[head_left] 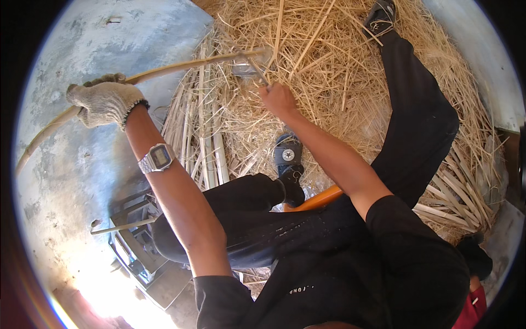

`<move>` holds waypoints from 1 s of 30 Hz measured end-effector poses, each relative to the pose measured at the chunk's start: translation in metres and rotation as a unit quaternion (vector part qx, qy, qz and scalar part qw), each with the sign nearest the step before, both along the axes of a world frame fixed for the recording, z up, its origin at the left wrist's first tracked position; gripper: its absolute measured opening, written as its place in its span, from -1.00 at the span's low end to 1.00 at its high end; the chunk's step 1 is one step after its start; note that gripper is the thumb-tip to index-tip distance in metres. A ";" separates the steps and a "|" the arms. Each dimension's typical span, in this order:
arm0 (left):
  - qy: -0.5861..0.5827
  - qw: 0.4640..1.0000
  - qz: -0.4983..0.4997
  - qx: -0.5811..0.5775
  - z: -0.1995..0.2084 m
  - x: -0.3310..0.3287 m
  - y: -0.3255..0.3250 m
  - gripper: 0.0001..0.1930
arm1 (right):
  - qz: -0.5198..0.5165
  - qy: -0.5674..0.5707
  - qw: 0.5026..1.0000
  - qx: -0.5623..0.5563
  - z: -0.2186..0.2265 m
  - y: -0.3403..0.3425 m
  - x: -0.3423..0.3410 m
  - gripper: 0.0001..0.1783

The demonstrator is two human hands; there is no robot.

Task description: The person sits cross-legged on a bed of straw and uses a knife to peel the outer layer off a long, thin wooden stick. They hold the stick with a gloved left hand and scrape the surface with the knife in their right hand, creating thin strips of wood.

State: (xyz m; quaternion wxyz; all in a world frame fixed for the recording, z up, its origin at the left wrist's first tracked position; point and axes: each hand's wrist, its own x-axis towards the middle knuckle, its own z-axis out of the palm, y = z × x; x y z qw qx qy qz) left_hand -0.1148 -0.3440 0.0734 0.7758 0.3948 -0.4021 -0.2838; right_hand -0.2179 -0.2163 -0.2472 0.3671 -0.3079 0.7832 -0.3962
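Observation:
A long, slender, light-brown cane pole [194, 63] runs from the left edge up to the middle of the straw. My left hand [107, 100], in a grey knit glove with dark fingertips, is wrapped round the pole partway along. My right hand [278, 100], bare, is closed round the lower end of a thin, dark hand tool [257, 71]. The tool's upper end meets the pole near its far end; its exact kind is hard to make out. Just below that spot is a small greyish block [244, 69], partly covered by the pole.
Loose straw-like shavings [329, 49] cover the floor ahead. Split strips [205, 126] lie at the left, with more strips [457, 192] at the right. My shoe [289, 151] and an orange bar [318, 198] are near my legs. A pale blue wall [126, 38] stands left, above a wooden frame [137, 247].

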 end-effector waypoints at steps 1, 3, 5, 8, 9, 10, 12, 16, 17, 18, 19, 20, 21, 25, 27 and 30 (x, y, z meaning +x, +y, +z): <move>0.003 1.000 0.008 0.000 0.001 -0.001 0.000 -0.71 | 0.005 0.024 1.000 0.010 -0.003 -0.008 -0.008 -0.48; 0.004 1.000 0.024 0.004 -0.002 -0.003 0.001 -0.73 | 0.021 0.070 0.997 0.040 0.003 -0.015 -0.019 -0.44; 0.002 0.999 0.034 0.007 0.001 -0.008 -0.001 -0.74 | 0.030 0.036 0.998 0.035 0.015 -0.012 -0.023 -0.41; -0.003 1.000 -0.005 0.000 0.005 -0.012 -0.003 -0.76 | 0.007 0.025 0.998 0.054 -0.005 0.009 -0.015 -0.44; -0.014 1.000 -0.009 -0.002 0.006 -0.016 -0.003 -0.76 | -0.006 0.026 0.997 0.067 -0.016 0.020 -0.016 -0.46; -0.024 1.000 -0.012 -0.005 0.005 -0.022 -0.003 -0.76 | -0.009 0.026 0.996 0.086 -0.027 0.023 -0.026 -0.45; -0.035 0.999 -0.016 -0.008 0.006 -0.032 0.000 -0.74 | -0.014 0.020 0.992 0.126 -0.033 0.026 -0.039 -0.44; -0.014 0.999 -0.037 -0.005 0.005 -0.052 -0.003 -0.68 | -0.014 0.029 0.997 0.077 -0.026 0.022 -0.052 -0.43; -0.004 0.999 -0.047 0.000 0.003 -0.054 -0.006 -0.66 | -0.015 0.027 0.998 0.055 -0.018 0.022 -0.051 -0.44; 0.007 0.998 -0.061 0.006 0.000 -0.058 -0.012 -0.65 | -0.018 0.025 0.999 0.034 -0.004 0.022 -0.050 -0.46; 0.030 0.988 -0.147 -0.023 0.000 -0.002 -0.073 -0.62 | 0.006 0.014 1.000 -0.005 0.018 0.012 -0.027 -0.47; 0.035 0.990 -0.137 -0.019 -0.004 -0.007 -0.069 -0.61 | -0.012 0.014 0.999 -0.042 0.018 0.011 -0.021 -0.46; 0.043 0.991 -0.128 -0.018 -0.003 -0.016 -0.057 -0.60 | -0.031 0.016 0.996 -0.080 0.019 0.010 -0.019 -0.45; -0.093 0.996 -0.009 0.006 -0.003 -0.039 -0.022 -0.58 | -0.026 0.073 0.997 -0.022 -0.004 0.016 -0.025 -0.44; -0.073 0.997 -0.007 0.017 0.001 -0.038 -0.014 -0.56 | -0.007 0.087 0.994 0.073 -0.023 0.020 -0.032 -0.45; -0.071 0.997 -0.010 0.008 0.005 -0.033 -0.007 -0.65 | -0.003 0.050 0.988 0.148 -0.042 0.028 -0.046 -0.45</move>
